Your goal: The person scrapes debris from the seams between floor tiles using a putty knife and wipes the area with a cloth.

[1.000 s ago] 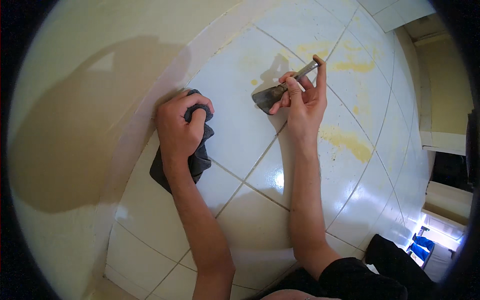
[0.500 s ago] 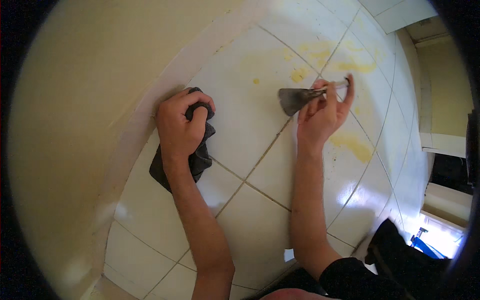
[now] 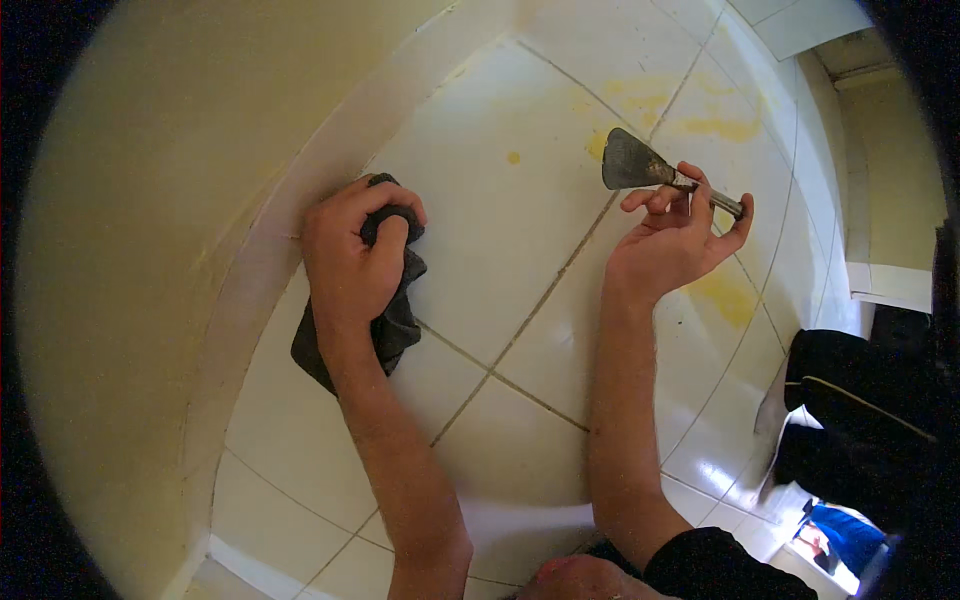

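My left hand is closed round a bunched dark grey cloth and presses it to the white floor tiles, close to the wall's base. Part of the cloth trails out beneath my wrist. In my right hand is a putty knife with a worn, flared metal blade and a thin handle. My fingers hold it by the handle, above the tiles, its blade pointing left. Yellow stains mark the tiles beyond and beside my right hand, with a small yellow spot between the hands.
A plain yellowish wall with a pale skirting runs along the left. Dark clothed shapes are at the right, with a bright opening and something blue below them. A pale ledge stands at the top right.
The putty knife has swung in my right hand, its blade now higher and its handle end lower, and the hand has shifted right. My left hand barely moved. Dark clothed shapes at right moved up.
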`<state>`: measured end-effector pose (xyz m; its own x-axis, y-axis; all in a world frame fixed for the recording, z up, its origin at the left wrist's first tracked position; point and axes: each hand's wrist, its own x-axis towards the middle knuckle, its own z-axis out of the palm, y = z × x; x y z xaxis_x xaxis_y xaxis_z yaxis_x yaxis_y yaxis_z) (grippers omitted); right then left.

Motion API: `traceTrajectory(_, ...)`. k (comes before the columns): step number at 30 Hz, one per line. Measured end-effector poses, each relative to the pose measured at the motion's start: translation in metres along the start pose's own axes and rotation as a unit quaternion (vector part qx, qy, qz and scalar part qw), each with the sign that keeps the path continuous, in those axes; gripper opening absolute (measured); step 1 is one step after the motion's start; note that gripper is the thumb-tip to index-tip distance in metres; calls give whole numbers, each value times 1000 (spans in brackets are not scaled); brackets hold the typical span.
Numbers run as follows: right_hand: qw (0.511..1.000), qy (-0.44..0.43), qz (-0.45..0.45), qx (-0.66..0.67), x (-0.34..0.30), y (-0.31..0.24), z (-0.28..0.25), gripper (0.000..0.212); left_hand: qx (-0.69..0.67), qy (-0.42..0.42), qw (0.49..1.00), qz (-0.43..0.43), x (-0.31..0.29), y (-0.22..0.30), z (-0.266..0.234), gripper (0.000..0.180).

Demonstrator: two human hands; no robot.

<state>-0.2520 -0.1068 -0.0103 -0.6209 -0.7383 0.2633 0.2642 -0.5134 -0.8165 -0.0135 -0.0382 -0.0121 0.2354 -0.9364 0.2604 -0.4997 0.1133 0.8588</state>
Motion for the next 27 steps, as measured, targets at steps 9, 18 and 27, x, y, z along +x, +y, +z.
traceTrajectory(9,999,0,-24,-40,-4,0,4,52,10,2,1000,7,1,-2,4,13)
traceTrajectory(18,992,-55,82,-81,4,-9,-12,63,27,5,1000,-10,-9,14,12,13)
traceTrajectory(27,988,-77,110,-79,20,-19,-16,62,8,6,1000,-17,-9,27,24,14)
